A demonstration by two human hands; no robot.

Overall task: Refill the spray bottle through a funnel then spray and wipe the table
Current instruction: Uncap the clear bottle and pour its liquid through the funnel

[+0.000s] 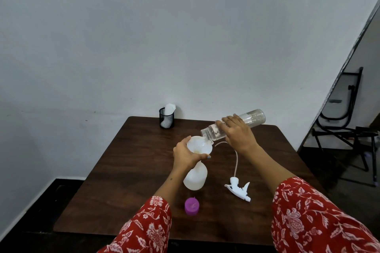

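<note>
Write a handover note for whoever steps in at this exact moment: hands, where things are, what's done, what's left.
Left hand grips the white funnel seated in the neck of the spray bottle, which stands on the table.
Right hand holds the clear bottle tipped, mouth over the funnel.
Trigger head with its tube lies on the table to the right of the spray bottle; purple cap sits nearer the person.
White cloth stands in the black mesh cup at the far edge.
Done: trigger head off, funnel in, pouring under way.
Left: finish pouring, remove funnel, refit trigger head, spray, wipe.
</note>
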